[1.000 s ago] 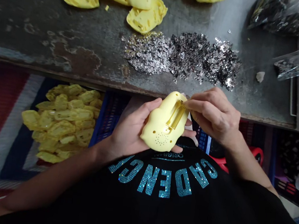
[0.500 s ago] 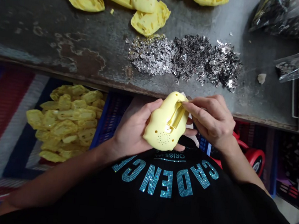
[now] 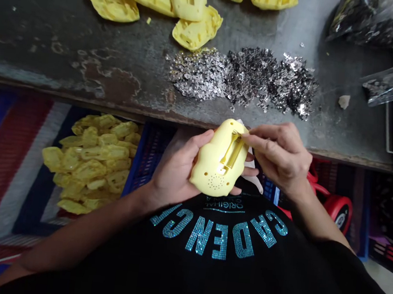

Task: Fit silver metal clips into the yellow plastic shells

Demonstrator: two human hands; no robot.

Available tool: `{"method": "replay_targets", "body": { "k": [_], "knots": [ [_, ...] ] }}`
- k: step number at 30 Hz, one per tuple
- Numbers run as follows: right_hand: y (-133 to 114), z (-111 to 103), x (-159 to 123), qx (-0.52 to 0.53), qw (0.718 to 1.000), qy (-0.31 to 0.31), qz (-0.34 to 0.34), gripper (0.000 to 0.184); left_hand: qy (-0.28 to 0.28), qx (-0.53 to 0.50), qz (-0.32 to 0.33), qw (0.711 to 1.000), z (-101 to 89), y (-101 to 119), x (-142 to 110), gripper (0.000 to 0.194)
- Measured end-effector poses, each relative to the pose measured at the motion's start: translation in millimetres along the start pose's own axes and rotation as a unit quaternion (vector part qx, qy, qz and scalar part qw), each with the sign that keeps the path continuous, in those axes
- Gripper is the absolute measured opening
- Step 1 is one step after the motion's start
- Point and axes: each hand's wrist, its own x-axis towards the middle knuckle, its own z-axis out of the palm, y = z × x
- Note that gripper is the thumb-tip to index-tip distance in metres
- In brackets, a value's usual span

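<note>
My left hand (image 3: 176,168) cradles a yellow plastic casing (image 3: 212,162), its thumb along one side and fingertips showing past the other. The casing has a long open slot like a battery compartment, several screw holes and a cluster of tiny speaker holes. At the slot's upper end, the pinched fingers of my right hand (image 3: 278,153) touch the rim; whatever lies between them is too small to make out. Just beyond on the metal bench (image 3: 114,59) lie heaps of small silvery metal pieces (image 3: 200,75) and darker metal pieces (image 3: 249,73).
More yellow casing parts (image 3: 109,4) lie along the bench's far side. Plastic bags of dark metal pieces (image 3: 371,25) sit at the right. Below left, yellow parts (image 3: 93,159) fill a container beside a blue basket (image 3: 139,155). Something red with a wheel (image 3: 338,215) stands lower right.
The view has shifted slightly. My right fingers have drawn back a little to the right at the slot's upper end. My left hand keeps the casing in the same hold.
</note>
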Motion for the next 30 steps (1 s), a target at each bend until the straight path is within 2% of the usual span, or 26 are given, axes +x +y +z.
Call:
{"method": "replay_targets", "body": {
  "k": [3, 5, 8, 10, 13, 15, 17, 20, 23, 26, 30],
  "knots": [
    [-1.0, -2.0, 6.0, 0.030, 0.999, 0.000, 0.045, 0.029, -0.006, 0.010, 0.003, 1.000, 1.4, -0.6, 0.1, 0.062],
    [-0.8, -2.4, 8.3, 0.032, 0.999, -0.007, 0.036, 0.025, -0.002, 0.016, 0.006, 1.000, 2.4, -1.4, 0.2, 0.062],
    [2.7, -3.5, 11.1, 0.063, 0.997, -0.041, 0.021, 0.022, 0.029, 0.030, 0.009, 0.999, 3.3, -3.2, 0.9, 0.067],
    [6.6, -6.2, 14.4, 0.113, 0.990, -0.067, 0.057, 0.020, 0.061, 0.048, 0.020, 0.997, 3.8, -4.6, 2.0, 0.075],
    [12.4, -12.2, 22.0, 0.177, 0.967, -0.112, 0.144, 0.024, 0.105, 0.101, 0.057, 0.988, 5.3, -6.9, 3.5, 0.079],
    [14.6, -15.0, 26.3, 0.194, 0.957, -0.146, 0.160, 0.025, 0.123, 0.148, 0.086, 0.977, 6.9, -8.2, 3.6, 0.074],
    [15.0, -14.7, 27.4, 0.186, 0.958, -0.159, 0.150, 0.023, 0.132, 0.195, 0.122, 0.964, 8.6, -9.1, 2.3, 0.071],
    [13.6, -6.8, 20.1, 0.128, 0.976, -0.125, 0.120, 0.021, 0.133, 0.298, 0.178, 0.928, 10.2, -9.8, -2.4, 0.069],
    [11.7, 8.0, 5.5, 0.073, 0.995, -0.021, 0.068, 0.021, 0.147, 0.418, 0.225, 0.868, 9.2, -11.2, -8.3, 0.066],
    [10.6, 22.1, -7.6, 0.058, 0.994, 0.077, 0.049, 0.021, 0.170, 0.493, 0.262, 0.812, 6.3, -13.6, -11.3, 0.053],
    [9.8, 30.7, -14.1, 0.063, 0.988, 0.128, 0.062, 0.026, 0.164, 0.522, 0.292, 0.784, 6.8, -13.5, -8.5, 0.044]
  ]
}}
